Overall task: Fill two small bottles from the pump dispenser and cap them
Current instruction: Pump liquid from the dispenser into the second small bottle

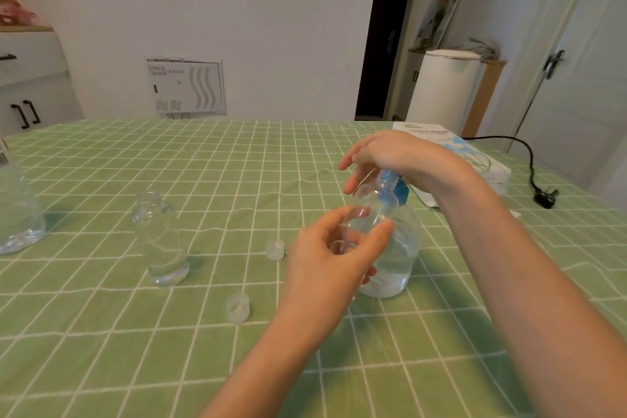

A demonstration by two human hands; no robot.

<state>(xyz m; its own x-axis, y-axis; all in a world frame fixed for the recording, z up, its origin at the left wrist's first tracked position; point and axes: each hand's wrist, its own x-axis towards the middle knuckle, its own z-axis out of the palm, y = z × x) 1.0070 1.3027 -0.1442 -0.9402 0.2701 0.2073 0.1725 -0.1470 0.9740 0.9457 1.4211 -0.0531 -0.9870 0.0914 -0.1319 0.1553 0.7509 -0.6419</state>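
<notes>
From my end, the left hand (322, 261) has its fingers (382, 231) curled round a small bottle (373, 205) of smooth clear plastic; the bottle is held off the surface (101, 332), tilted, its threaded mouth up against the blue pump head (400, 192); the right hand (393, 154) lies on top of that head, its fingers loose and drooping, gripping nothing that I can see; the pump dispenser (397, 265) has a rounded clear body with clear liquid in its lower part, and stands just behind the left hand. A second bottle (161, 237), cylindrical and uncapped, stands upright well to the left; a far cap (275, 250) and a near cap (238, 308), both translucent, lie apart between the two bottles. The cloth is green with a white grid, lightly creased; a tissue box (475, 159) sits by the far right edge, a black plug (544, 197) beyond it, and a clear container (17, 214) at the left edge; the widest stretch of cloth runs from the caps to the near edge.
</notes>
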